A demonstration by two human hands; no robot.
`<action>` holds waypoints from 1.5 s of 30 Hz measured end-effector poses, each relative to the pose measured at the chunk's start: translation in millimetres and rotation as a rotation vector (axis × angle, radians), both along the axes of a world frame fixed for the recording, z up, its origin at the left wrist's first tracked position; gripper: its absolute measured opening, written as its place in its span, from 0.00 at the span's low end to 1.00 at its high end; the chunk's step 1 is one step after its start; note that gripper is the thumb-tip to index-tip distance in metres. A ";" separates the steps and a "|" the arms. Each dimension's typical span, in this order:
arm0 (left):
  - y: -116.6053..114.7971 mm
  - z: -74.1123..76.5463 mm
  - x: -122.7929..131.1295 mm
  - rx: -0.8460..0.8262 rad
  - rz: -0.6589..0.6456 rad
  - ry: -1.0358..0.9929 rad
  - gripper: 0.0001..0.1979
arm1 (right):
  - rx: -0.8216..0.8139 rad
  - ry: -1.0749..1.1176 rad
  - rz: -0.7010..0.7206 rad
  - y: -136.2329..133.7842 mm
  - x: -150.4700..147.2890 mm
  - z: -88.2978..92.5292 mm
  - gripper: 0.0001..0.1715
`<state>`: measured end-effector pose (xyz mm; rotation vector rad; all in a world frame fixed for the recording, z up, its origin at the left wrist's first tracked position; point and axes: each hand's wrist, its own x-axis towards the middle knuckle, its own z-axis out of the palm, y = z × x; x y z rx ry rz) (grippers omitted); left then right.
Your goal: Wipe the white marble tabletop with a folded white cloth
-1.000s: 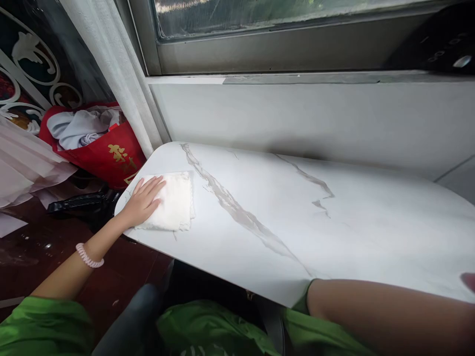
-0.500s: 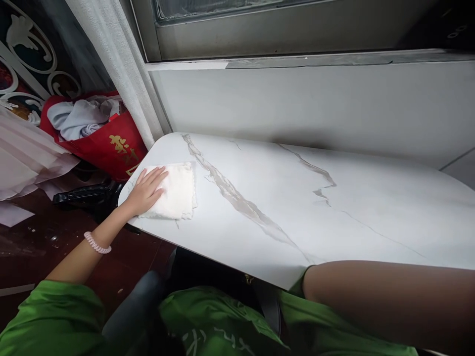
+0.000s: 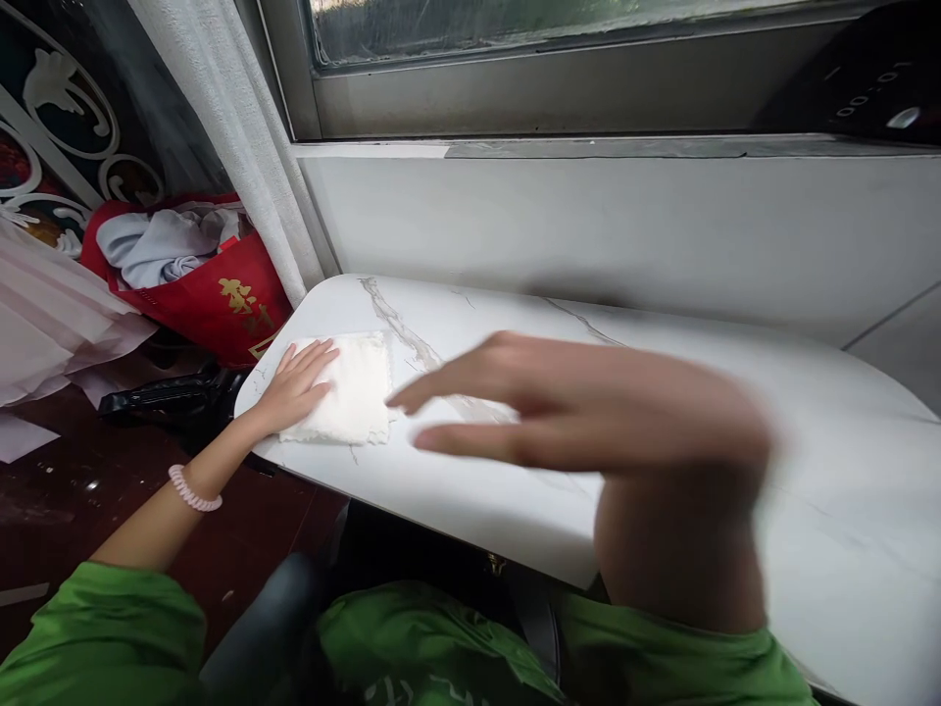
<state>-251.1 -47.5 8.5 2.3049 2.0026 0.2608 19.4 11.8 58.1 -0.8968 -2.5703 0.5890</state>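
Note:
A folded white cloth point(image 3: 358, 387) lies flat near the left end of the white marble-patterned table point(image 3: 515, 520). My left hand point(image 3: 298, 385) rests palm down on the cloth's left part, its fingers stretched out. Over the middle of the table hangs my right hand point(image 3: 515, 402), blurred by motion. Its thumb and fingers are apart, with nothing between them, and they point left toward the cloth's right edge without touching it.
A red bag point(image 3: 213, 304) stuffed with grey fabric stands beyond the table's left end, by a white curtain point(image 3: 235, 127). A black armrest point(image 3: 166, 397) sits below the bag. Behind the table rise a pale wall point(image 3: 588, 216) and a metal window frame point(image 3: 515, 103).
My right hand has come into view from the right and reached over the table toward the cloth. My left hand stays on the cloth. The view has tilted slightly upward.

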 end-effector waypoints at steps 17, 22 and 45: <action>201.8 -11.0 57.1 0.054 -0.044 0.016 0.24 | 0.281 -0.162 -0.395 153.9 -76.7 -76.9 0.33; 209.2 -10.9 69.3 0.086 -0.036 0.061 0.24 | 0.239 -0.167 -0.330 170.1 -65.4 -84.4 0.34; -8.6 -15.4 179.8 0.109 -0.331 0.088 0.25 | 0.300 -0.155 -0.235 -49.8 68.9 -64.4 0.24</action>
